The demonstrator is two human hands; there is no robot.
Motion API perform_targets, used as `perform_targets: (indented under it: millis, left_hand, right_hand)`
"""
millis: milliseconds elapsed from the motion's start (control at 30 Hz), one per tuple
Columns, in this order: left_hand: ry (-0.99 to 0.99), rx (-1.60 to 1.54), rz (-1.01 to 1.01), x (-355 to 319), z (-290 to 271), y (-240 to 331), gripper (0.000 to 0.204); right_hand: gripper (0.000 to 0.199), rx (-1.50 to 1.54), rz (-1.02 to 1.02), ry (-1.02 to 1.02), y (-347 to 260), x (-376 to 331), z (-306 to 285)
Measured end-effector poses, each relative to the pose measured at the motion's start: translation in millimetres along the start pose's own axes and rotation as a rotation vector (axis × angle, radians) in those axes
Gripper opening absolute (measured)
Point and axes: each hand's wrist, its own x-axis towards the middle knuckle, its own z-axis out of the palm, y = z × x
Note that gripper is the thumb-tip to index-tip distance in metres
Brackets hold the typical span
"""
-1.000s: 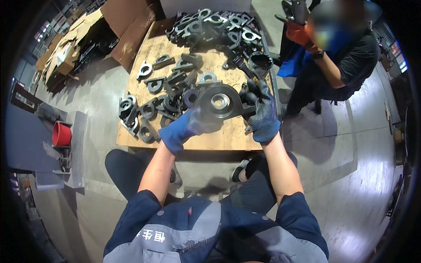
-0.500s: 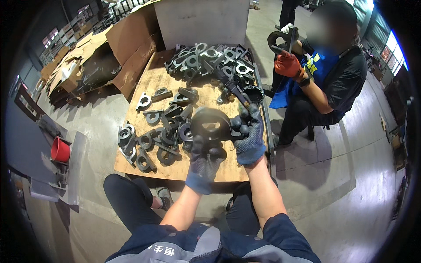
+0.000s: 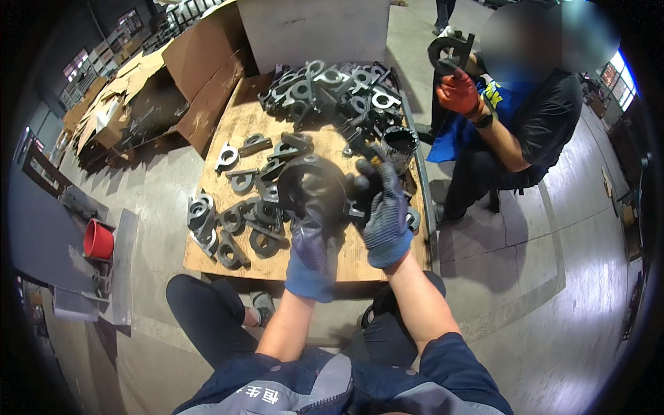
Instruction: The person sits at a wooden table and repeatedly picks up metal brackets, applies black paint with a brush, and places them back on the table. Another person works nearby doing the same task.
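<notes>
Over the near part of the wooden tabletop (image 3: 353,266), my left hand (image 3: 315,242), in a grey-blue work glove, grips a dark metal ring bracket (image 3: 311,166), its ring facing up. Close to its right side is my gloved right hand (image 3: 384,214), fingers curled round a dark, long-handled tool (image 3: 375,153) with a yellowish patch. The tool's far end blurs into the parts behind, so its kind is unclear. A dark-mouthed, paint-smeared can (image 3: 400,146) stands just beyond my right hand. Loose ring brackets (image 3: 242,181) lie left of my hands.
A large pile of ring brackets (image 3: 325,90) covers the table's far end, before a grey panel (image 3: 315,31). Cardboard (image 3: 207,76) rises at the far left. At right, a seated co-worker's orange-gloved hand (image 3: 456,93) holds another bracket (image 3: 449,52). A red bucket (image 3: 98,238) stands left.
My left hand has raised and turned the bracket, which moved slightly left and away from me. My right hand and its tool shifted a little left. The co-worker's bracket has turned.
</notes>
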Motion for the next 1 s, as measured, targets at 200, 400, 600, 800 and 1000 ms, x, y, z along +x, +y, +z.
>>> perform_targets:
  millis: [200, 400, 600, 800, 1000]
  left_hand:
    - [0.250, -0.965, -0.448, -1.0, -42.3, 17.1, 0.058]
    - [0.111, -1.499, -0.521, -23.3, -93.9, 19.9, 0.050]
    - [-0.004, -0.837, -0.418, -27.1, -119.9, 20.5, 0.033]
    - [0.028, -0.744, -0.451, -31.3, -121.0, 16.8, 0.025]
    - [-0.090, -0.968, -0.521, -25.0, -123.5, 19.1, 0.025]
  right_hand:
    - [0.039, -0.198, -0.168, 0.050, -27.8, -12.0, -14.1]
    - [0.039, -0.521, -0.099, -0.097, -29.4, -28.2, -25.1]
    - [0.036, -0.593, -0.005, -0.309, -17.1, -32.2, -5.8]
    - [0.035, -0.687, -0.035, -0.395, -2.5, -31.0, 3.5]
    - [0.031, -0.689, 0.011, -0.411, -2.6, -29.9, 2.2]
